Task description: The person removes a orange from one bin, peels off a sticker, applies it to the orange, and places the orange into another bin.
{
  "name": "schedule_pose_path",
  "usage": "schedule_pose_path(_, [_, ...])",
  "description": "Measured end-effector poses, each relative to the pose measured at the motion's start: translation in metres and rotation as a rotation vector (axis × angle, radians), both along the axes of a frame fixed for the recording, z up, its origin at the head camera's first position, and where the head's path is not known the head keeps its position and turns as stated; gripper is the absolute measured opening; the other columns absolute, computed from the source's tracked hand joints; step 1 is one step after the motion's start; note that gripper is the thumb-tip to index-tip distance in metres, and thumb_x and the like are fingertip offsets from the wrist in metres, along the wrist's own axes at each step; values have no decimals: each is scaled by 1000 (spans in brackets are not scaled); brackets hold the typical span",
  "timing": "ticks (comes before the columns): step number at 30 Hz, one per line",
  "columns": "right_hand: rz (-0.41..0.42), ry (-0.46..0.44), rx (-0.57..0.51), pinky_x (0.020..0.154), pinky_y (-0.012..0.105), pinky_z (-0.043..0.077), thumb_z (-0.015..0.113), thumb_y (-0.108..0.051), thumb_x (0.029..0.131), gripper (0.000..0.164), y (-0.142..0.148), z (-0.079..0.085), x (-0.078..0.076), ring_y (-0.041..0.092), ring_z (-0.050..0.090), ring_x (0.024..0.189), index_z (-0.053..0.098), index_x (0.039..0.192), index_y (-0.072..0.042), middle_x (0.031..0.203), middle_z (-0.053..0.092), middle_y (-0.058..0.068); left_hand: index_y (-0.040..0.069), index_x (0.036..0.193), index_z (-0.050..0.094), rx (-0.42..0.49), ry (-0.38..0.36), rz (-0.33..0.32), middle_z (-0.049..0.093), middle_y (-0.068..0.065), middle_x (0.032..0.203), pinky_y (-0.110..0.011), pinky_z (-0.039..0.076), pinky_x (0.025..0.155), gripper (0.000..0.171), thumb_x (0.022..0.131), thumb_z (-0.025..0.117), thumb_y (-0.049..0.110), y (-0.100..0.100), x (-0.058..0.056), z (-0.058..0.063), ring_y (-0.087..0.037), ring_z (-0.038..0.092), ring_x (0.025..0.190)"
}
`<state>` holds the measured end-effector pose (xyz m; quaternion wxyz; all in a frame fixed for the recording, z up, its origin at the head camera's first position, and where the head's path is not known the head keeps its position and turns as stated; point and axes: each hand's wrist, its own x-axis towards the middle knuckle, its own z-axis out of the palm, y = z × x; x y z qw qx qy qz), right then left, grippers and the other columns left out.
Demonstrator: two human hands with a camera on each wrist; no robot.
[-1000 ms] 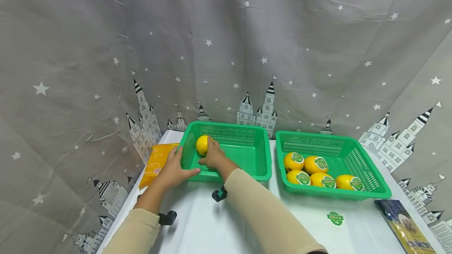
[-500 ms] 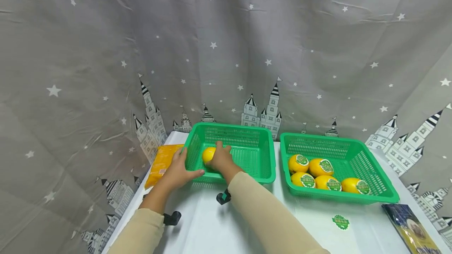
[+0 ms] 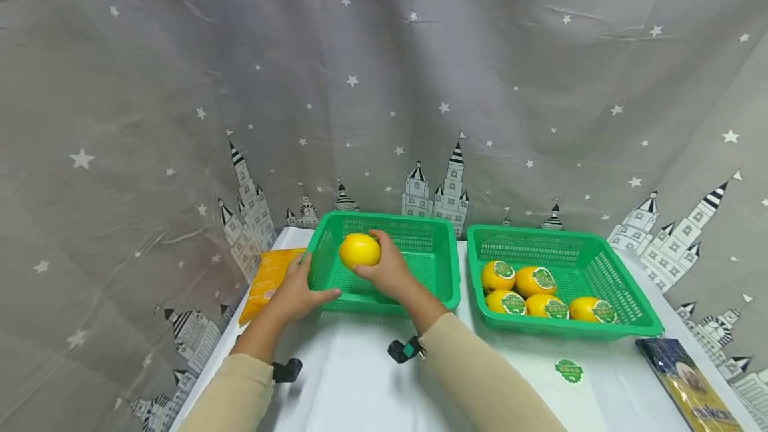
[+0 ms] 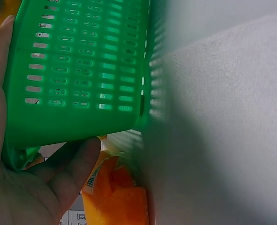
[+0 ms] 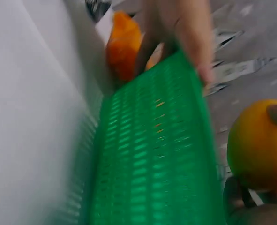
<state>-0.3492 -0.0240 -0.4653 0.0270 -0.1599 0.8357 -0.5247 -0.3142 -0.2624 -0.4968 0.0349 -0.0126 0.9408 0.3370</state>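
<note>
My right hand (image 3: 391,273) holds a yellow oval fruit (image 3: 359,250) above the left green basket (image 3: 414,264), pinching it between thumb and fingers. No sticker shows on the visible side of this fruit. In the right wrist view, the fruit (image 5: 256,150) is beyond the basket's rim, partly cut off by the frame edge. My left hand (image 3: 295,295) grips the near left corner of that basket. The left wrist view shows that hand (image 4: 28,190) wrapped around the corner of the slotted wall (image 4: 68,115), fingers beneath the rim.
At right stands a second green basket (image 3: 564,244) with several yellow fruits (image 3: 540,307) bearing green labels. A loose green label (image 3: 569,371) lies in front of it. An orange packet (image 3: 269,282) sits far left, a dark-and-gold packet (image 3: 690,385) far right. A grey curtain hangs behind.
My right hand has taken hold of the fruit and raised it from the floor of the left basket. My left hand stays on the basket corner.
</note>
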Motion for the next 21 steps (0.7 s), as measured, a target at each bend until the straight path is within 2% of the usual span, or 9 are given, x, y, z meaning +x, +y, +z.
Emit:
schedule_pose_path(3, [47, -60, -136, 93, 44, 59, 85, -29, 87, 80, 30, 7, 32, 28, 61, 119, 40, 153, -18, 150, 50, 7, 3, 167, 0, 1, -10, 2, -2, -28, 172, -74, 27, 116, 140, 77, 76, 78, 1, 0, -2, -55, 19, 154])
schedule_pose_path(6, [82, -94, -204, 96, 45, 58, 85, -28, 88, 77, 60, 8, 64, 29, 60, 122, 41, 150, -20, 151, 51, 6, 3, 167, -1, 7, -7, -6, -2, -29, 171, -75, 26, 116, 139, 78, 76, 76, 1, 0, -1, -56, 19, 153])
schedule_pose_path(10, [121, -159, -254, 100, 46, 56, 81, -23, 90, 71, 97, -12, 99, 31, 60, 123, 43, 151, -17, 149, 54, 12, 2, 166, -4, 0, 0, -29, -2, -30, 171, -75, 26, 116, 138, 80, 75, 75, -1, 1, 0, -57, 19, 153])
schedule_pose_path(13, [127, -220, -221, 102, 44, 53, 77, -23, 92, 68, 121, -34, 116, 29, 59, 125, 48, 152, -14, 147, 56, 13, 1, 166, -5, -14, 1, -41, -4, -32, 170, -76, 26, 115, 137, 81, 74, 75, -1, 0, 0, -59, 19, 152])
schedule_pose_path(16, [114, -267, -130, 98, 41, 51, 76, -28, 92, 66, 140, -56, 128, 24, 61, 120, 50, 151, -14, 139, 63, 9, 2, 166, -5, -11, -8, -37, -6, -32, 170, -77, 26, 115, 138, 80, 74, 76, 0, -1, 0, -60, 18, 151])
schedule_pose_path(21, [87, -309, 22, 83, 39, 49, 72, -35, 93, 52, 157, -78, 139, 20, 63, 97, 54, 139, -18, 107, 74, 3, 2, 167, -3, -2, -2, -22, -5, -31, 170, -77, 26, 114, 139, 79, 75, 76, 1, -5, -2, -60, 18, 151])
